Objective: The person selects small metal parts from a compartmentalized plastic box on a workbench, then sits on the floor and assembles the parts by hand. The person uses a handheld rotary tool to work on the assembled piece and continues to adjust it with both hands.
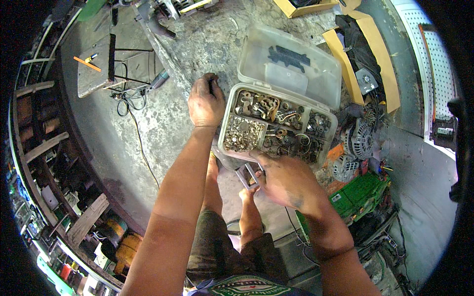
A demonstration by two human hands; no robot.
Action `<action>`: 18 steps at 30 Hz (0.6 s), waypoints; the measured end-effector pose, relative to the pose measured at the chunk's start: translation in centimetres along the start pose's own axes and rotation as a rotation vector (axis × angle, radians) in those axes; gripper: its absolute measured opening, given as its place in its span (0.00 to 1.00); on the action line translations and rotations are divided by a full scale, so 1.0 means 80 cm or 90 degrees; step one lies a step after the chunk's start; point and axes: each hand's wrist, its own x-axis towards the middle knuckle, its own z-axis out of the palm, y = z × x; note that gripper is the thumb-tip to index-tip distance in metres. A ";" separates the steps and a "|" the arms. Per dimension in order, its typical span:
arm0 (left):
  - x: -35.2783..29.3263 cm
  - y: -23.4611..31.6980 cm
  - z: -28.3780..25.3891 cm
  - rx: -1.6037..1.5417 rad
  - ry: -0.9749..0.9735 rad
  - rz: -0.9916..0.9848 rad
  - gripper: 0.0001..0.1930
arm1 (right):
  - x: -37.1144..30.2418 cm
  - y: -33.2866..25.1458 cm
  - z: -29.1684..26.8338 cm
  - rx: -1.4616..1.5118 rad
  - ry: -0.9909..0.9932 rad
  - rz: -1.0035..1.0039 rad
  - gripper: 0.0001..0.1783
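Closest to the camera, a printed dark shirt fills the lower rim, and two bare forearms rise from either side of it. Between them, the person's legs and feet show below the near edge of the worktop.

The left hand has its fingers folded inward, beside the left wall of a translucent compartment box (whether something small sits in those fingers, I cannot tell). Beyond its knuckles, grey worktop runs up to metal parts at the far edge, giving that hand room to move forward.

The right hand is at the box's near edge, thumb by the rim, and grips a grey open frame that juts out to its left, over the gap where a foot shows.

The box stands open and slightly askew at the worktop's near side, its lid laid back. Small fasteners fill the near left compartment; clamps and fittings crowd the far left one.

Space is tighter on the right: an open cardboard box stands near the lid, and finned metal housings lie near the compartment box's right edge.
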 end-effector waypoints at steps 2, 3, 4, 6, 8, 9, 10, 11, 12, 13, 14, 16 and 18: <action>0.000 -0.001 0.000 -0.002 0.005 0.010 0.09 | 0.008 -0.002 0.002 -0.013 -0.019 0.016 0.34; 0.000 -0.001 0.000 0.001 0.004 0.011 0.09 | 0.013 -0.004 0.001 -0.028 -0.027 0.025 0.35; 0.000 -0.001 0.001 -0.008 0.007 0.013 0.09 | 0.017 -0.006 -0.002 -0.053 -0.043 0.043 0.36; 0.000 -0.001 0.001 -0.017 0.010 0.010 0.09 | 0.015 -0.006 -0.013 -0.019 -0.010 0.055 0.40; -0.001 -0.001 0.001 -0.013 0.018 0.016 0.09 | 0.011 -0.005 -0.026 0.010 0.008 0.076 0.42; -0.001 0.000 0.000 -0.009 0.022 0.019 0.09 | 0.008 -0.002 -0.033 0.026 0.015 0.087 0.43; -0.001 0.001 0.000 -0.008 0.017 0.012 0.09 | 0.005 0.001 -0.038 0.041 0.031 0.088 0.44; -0.001 0.001 0.000 -0.005 0.014 0.007 0.09 | 0.003 0.003 -0.042 0.058 0.040 0.085 0.44; 0.000 0.002 0.000 -0.003 0.012 0.002 0.09 | 0.001 0.004 -0.045 0.056 0.059 0.074 0.43; 0.000 0.002 0.000 -0.005 0.010 0.005 0.09 | -0.001 0.006 -0.046 0.054 0.079 0.062 0.43; 0.000 0.002 -0.001 -0.007 0.009 0.007 0.09 | -0.002 0.007 -0.045 0.053 0.079 0.077 0.42; 0.000 0.002 -0.002 -0.010 0.009 0.009 0.09 | -0.006 0.010 -0.042 0.046 0.052 0.060 0.41; -0.001 0.003 -0.001 -0.011 0.012 0.010 0.09 | -0.007 0.012 -0.033 0.034 0.026 0.039 0.41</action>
